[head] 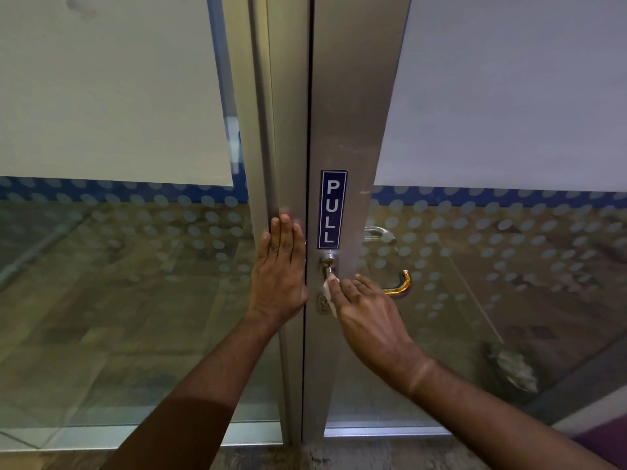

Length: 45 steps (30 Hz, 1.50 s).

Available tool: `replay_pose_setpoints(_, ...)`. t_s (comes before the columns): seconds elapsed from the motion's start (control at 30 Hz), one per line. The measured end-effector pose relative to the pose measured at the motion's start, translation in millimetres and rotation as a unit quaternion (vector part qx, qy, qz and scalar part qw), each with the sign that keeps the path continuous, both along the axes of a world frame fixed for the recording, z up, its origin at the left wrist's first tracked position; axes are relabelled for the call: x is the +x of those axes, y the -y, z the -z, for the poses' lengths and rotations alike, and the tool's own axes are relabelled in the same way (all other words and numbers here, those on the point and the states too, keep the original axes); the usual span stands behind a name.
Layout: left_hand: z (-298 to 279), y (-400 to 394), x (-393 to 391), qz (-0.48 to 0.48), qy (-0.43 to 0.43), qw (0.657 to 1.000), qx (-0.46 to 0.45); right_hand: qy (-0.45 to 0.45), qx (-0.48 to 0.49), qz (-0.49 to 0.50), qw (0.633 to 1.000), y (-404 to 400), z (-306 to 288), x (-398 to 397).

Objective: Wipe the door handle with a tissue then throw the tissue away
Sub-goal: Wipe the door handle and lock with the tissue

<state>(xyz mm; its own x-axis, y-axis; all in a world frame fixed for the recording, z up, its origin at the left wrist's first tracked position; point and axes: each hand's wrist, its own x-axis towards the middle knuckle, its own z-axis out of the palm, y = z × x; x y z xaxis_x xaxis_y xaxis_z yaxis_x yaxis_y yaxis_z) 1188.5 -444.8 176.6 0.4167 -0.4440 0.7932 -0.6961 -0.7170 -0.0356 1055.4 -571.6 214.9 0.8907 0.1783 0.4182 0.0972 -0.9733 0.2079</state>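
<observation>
A metal lever door handle [402, 285] sticks out of the right door's aluminium stile, its round base [328, 262] just under a blue PULL sticker [332, 209]. My right hand [368, 317] covers the handle's shaft and presses a white tissue [328, 293] against it near the base. Only the handle's curved, gold-lit end shows past my fingers. My left hand [280, 273] lies flat, fingers together, on the left door's metal frame beside the gap.
A keyhole [322, 305] sits below the handle, partly behind the tissue. Both doors are glass with frosted upper panels and a dotted band. Through the glass I see a second handle [380, 234] and tiled floor.
</observation>
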Motion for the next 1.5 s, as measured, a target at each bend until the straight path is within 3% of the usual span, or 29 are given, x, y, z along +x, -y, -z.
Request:
replay_pose_setpoints(0.3,2,1,3,-0.002,0.019,1.0,-0.01,0.055,0.043,-0.056,0.996,47,4,-13)
replay_pose_setpoints(0.8,4,1,6,-0.007,0.036,0.999,-0.013,-0.031,0.048,-0.097,0.994,114,-4,-26)
replay_pose_setpoints(1.17,3,0,3,-0.003,0.019,1.0,-0.007,-0.018,0.261,0.015,0.965,104,-1,-20)
replay_pose_setpoints(1.33,0,1,2,-0.011,0.013,1.0,0.002,0.09,0.358,0.097,0.924,105,-20,-27)
replay_pose_setpoints(1.5,-2,0,0,-0.017,0.012,1.0,0.006,0.108,0.364,0.044,0.924,88,-40,-23)
